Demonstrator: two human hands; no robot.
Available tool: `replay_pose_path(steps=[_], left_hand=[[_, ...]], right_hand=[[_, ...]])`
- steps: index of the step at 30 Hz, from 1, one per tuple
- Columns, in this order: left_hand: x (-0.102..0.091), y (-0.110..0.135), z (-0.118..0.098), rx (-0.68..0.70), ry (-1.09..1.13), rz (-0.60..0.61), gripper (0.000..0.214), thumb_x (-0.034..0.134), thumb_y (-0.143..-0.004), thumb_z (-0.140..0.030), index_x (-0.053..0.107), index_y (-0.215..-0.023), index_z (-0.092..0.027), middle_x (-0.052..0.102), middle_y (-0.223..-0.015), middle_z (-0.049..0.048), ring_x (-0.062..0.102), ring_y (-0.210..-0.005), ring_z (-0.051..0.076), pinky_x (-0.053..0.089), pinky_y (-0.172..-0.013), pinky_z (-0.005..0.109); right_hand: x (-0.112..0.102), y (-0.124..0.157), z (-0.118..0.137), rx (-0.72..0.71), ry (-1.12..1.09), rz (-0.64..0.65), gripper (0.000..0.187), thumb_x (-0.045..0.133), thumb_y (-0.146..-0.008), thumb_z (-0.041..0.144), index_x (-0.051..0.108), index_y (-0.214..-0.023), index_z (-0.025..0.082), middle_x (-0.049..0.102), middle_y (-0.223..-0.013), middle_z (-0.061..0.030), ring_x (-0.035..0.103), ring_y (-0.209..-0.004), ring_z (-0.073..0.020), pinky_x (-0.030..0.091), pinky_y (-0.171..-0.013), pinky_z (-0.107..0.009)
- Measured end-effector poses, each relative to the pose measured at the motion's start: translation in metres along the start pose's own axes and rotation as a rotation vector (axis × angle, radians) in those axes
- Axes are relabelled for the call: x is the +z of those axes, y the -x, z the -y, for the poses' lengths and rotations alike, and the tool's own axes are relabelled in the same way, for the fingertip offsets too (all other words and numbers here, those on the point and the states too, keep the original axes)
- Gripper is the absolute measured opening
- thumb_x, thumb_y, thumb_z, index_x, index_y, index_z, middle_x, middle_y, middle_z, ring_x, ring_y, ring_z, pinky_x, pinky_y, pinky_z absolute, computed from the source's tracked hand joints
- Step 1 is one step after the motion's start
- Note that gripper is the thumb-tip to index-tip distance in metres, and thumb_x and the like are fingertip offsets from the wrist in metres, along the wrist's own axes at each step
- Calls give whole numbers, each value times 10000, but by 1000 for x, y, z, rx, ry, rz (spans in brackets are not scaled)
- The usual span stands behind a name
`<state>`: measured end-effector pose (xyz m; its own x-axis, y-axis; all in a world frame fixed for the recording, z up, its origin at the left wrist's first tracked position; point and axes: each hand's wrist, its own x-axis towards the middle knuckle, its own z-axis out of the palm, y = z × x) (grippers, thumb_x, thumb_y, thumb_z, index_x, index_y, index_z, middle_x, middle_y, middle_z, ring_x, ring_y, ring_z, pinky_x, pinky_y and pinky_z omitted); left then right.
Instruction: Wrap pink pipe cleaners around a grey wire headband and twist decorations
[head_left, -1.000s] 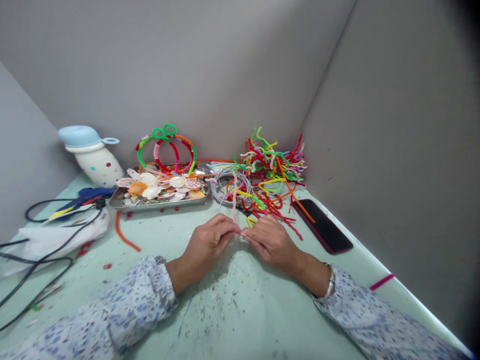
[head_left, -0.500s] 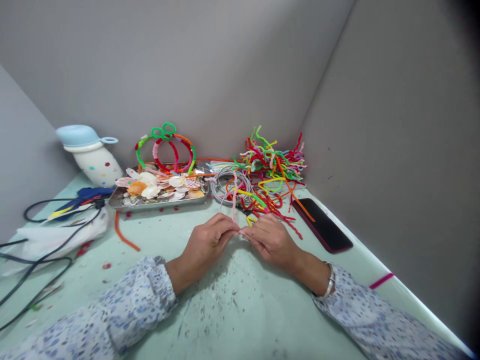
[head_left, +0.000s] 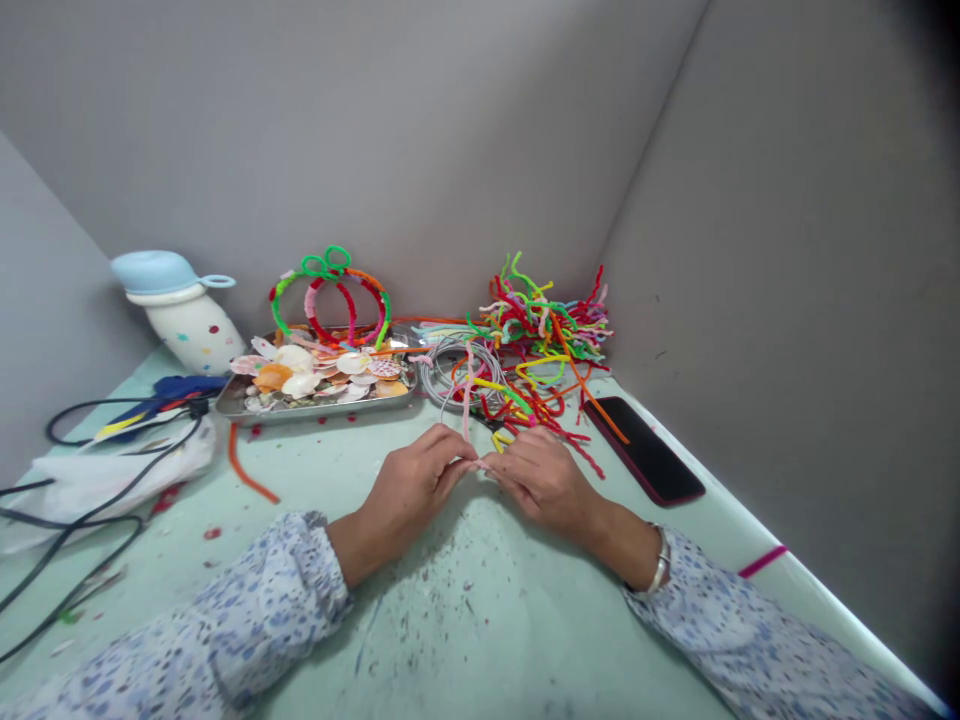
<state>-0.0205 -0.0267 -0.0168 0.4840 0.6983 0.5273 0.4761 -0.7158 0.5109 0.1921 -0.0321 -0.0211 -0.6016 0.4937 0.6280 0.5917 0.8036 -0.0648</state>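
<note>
A light pink pipe cleaner rises from between my fingertips, its free end pointing up. My left hand pinches it close to the lower end. From the right, my right hand pinches the same piece, fingertips almost meeting the left ones. A thin grey wire runs up from my left fingers toward the wire coil behind; whether I grip it is hidden. Just beyond my right hand lie loose red, yellow and green pipe cleaners.
At the back stands a metal tray of seashells with colourful pipe-cleaner rings. A pipe-cleaner bundle and a phone are to the right. On the left are a bottle, a plastic bag and black cables.
Both hands keep pinching at almost the same spot. My left fingers have shifted slightly left, and the upright pink pipe cleaner leans a little further left.
</note>
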Motion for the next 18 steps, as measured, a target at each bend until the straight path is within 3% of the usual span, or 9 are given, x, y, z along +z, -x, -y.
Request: replay_pose_path(steps=[9, 18], left_hand=[[-4, -1, -9, -69, -71, 114, 146, 476, -948, -210, 610, -899, -175, 613, -900, 39, 593, -767, 151, 475, -685, 267], [-4, -3, -7, -88, 24, 118, 142, 479, -946, -212, 616, -924, -181, 610, -906, 39, 588, -818, 155, 467, -731, 269]], right_hand=[[1, 2, -1, -11, 5, 27, 184, 485, -957, 213, 665, -958, 174, 602, -691, -27, 468, -688, -171, 321, -686, -327], [1, 1, -1, -10, 21, 26, 191, 483, -960, 215, 668, -940, 169, 596, -678, -23, 458, -680, -166, 320, -693, -321]])
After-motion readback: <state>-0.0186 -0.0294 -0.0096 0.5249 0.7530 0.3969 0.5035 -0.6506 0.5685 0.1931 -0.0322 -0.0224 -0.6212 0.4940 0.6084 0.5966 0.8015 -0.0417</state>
